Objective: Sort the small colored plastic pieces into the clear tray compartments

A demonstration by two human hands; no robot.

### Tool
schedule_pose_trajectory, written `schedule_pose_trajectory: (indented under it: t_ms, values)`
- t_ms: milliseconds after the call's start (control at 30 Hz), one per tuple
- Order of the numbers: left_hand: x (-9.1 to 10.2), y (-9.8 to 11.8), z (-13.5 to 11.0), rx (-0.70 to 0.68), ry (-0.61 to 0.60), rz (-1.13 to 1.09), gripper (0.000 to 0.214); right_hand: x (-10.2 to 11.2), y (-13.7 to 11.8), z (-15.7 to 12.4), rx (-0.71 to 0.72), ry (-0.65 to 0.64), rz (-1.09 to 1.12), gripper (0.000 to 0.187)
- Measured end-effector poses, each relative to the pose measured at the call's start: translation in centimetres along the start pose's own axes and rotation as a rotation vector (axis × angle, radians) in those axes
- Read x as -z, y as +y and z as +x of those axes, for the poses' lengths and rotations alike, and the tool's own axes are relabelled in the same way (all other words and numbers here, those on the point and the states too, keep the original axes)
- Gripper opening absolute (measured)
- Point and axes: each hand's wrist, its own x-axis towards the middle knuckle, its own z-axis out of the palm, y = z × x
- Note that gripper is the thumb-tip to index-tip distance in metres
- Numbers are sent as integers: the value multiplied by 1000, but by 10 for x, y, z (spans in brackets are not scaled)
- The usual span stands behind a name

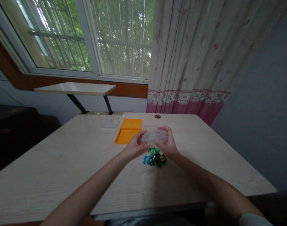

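Observation:
Both my hands hold a clear plastic box (154, 137) a little above the pale wooden table (63, 169). My left hand (135, 146) grips its left end with curled fingers. My right hand (167, 143) grips its right end, fingers wrapped over the top edge. Right below the box, on the table, lies a small heap of tiny coloured building bricks (155, 158) in blue, green, black and yellow.
An open orange flat case (128, 131) lies just left of and behind my hands. Clear plastic lids or trays (110, 123) sit farther back left. Behind the table are a small shelf (74, 88), a barred window and a pink-patterned curtain (195, 62).

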Motion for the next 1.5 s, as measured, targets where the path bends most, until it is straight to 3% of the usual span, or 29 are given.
schedule_pose_trajectory:
  t_ms: [133, 233, 400, 567, 733, 967, 1167, 1267, 1400, 1500]
  values:
    - [-5, 0, -1, 12, -1, -193, 66, 3, 3, 1, 0, -63, 74, 51]
    - [-6, 5, -2, -76, 63, -232, 65, 8, -2, 2, 68, -87, -94, 45]
    - [-7, 10, -4, -150, 200, 72, 67, 13, -4, 1, 338, -184, -420, 32]
    - [-9, 15, -10, -179, 246, 363, 69, 13, 2, -3, 457, -269, -559, 29]
    - [-9, 24, -12, -237, 230, 407, 71, 14, 1, -1, 530, -283, -579, 29]
    - [-5, 23, -10, -214, 218, 392, 73, 9, 0, -2, 614, -244, -681, 32]
    - [-7, 22, -11, -178, 134, 272, 72, 30, 3, 8, 406, -155, -632, 29]
    - [-7, 15, -7, -162, 49, 62, 72, 35, 8, 14, 192, -78, -344, 25]
    - [1, 6, -2, -89, -176, -138, 63, 31, 20, 21, -178, 9, 163, 28]
    - [6, 5, -2, -38, -319, -246, 65, 29, 29, 25, -481, -59, 462, 24]
